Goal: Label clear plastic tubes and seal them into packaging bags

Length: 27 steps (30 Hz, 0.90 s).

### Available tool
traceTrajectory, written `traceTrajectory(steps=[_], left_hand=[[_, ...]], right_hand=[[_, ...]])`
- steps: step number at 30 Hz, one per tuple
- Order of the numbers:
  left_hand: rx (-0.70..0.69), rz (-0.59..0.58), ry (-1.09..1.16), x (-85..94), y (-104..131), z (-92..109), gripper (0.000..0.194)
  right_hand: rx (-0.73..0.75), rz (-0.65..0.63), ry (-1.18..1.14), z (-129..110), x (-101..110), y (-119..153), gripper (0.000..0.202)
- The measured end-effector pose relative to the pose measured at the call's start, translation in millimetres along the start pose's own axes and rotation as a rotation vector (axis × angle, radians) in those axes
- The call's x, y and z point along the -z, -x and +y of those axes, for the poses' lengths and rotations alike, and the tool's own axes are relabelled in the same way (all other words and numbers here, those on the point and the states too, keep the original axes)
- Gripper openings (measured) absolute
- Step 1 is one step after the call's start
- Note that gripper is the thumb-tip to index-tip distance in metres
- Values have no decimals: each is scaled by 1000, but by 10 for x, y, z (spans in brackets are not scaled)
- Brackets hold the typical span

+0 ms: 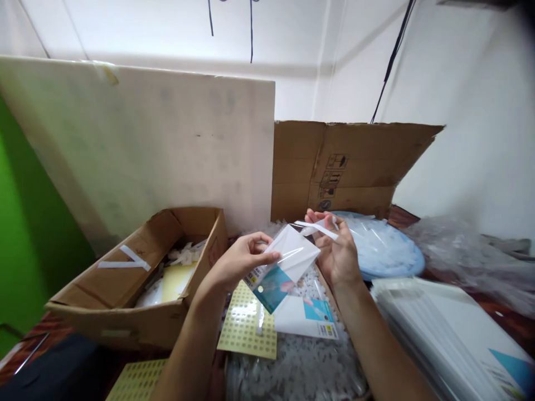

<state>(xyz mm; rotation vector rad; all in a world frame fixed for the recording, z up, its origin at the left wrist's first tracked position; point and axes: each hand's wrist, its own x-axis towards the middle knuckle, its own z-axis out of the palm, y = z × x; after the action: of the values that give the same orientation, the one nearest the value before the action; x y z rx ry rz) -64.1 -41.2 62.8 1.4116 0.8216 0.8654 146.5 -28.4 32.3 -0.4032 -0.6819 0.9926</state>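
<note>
My left hand is closed, thumb and fingers pinching a clear plastic packet with a white and teal printed card inside. The packet is tilted in front of me. My right hand is palm up beside its upper right corner, with curled fingers around a narrow white strip; a small translucent piece seems to lie there too, partly hidden. Below the hands, another white and teal card and a yellow sheet of round stickers lie over many small translucent pieces.
At the left stands an open cardboard box with scraps and white strips. A blue basin of translucent pieces sits at the right, near a stack of packets and crumpled plastic. A cardboard panel stands behind.
</note>
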Motion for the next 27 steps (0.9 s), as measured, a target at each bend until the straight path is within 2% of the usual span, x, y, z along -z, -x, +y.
traceTrajectory(steps=[3,6,8,10,13,14,17,20,23,25,27], left_hand=[[-5,27,23,-5,1,-1,42],[-10,47,31,-29,-7,-2,40],[-24,62,32,-52,-14,-4,40],[-34,93,30,-73,-20,-8,42],[-37,138,-4,-90,-31,-24,43],[-43,150,-20,-93,-37,-32,42],[-60,166,-73,-93,-57,-62,40],[-60,184,-129,-74,-72,-83,41],[-103,234,-179,-21,-82,-89,40],[-157,291,-269,30,-94,-97,38],[-201,337,-410,79,-114,-122,38]], right_hand=[[-2,12,116,-28,53,-40,28],[-91,-57,248,-79,53,-34,40],[-92,-107,304,-111,30,-8,40],[-29,-152,376,-139,13,17,34],[35,-326,557,-180,27,30,13],[40,-410,618,-192,41,30,14],[-14,-625,706,-215,89,33,37],[-84,-718,741,-224,103,46,46],[-90,-687,750,-199,99,27,43],[-87,-570,720,-136,135,-20,40],[-60,-462,784,-24,232,-84,37]])
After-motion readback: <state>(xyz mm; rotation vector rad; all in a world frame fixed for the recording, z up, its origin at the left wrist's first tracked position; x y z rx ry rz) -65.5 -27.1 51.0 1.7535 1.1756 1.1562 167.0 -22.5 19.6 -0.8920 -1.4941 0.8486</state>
